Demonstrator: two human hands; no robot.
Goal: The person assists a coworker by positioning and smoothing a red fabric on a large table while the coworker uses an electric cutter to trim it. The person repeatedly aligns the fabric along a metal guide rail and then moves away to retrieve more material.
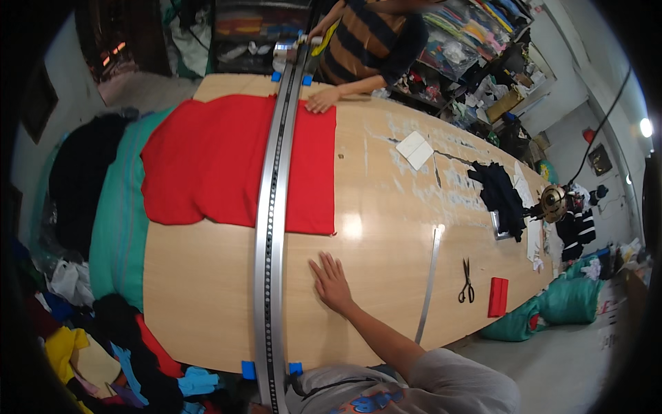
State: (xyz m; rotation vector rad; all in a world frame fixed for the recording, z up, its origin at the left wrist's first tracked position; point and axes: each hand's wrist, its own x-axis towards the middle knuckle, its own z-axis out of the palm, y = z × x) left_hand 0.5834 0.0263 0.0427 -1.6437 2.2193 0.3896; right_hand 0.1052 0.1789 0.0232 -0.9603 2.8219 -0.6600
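My right hand (332, 279) lies flat, fingers spread, on the bare wooden table (207, 290), just right of a long perforated metal rail (270, 228) that runs across the table. It holds nothing. A red cloth (207, 162) is spread under the rail, its near edge a short way beyond my fingers. My left hand is out of view. At the far end a person in a striped shirt presses one hand (321, 101) on the red cloth beside the rail.
Right of my arm lie a thin metal ruler (429, 283), scissors (467, 281) and a folded red piece (498, 297). Farther off are white paper (415, 150), black cloth (500, 196) and a round cutting machine (552, 202). Teal fabric (117, 221) and scraps (103, 345) crowd the left.
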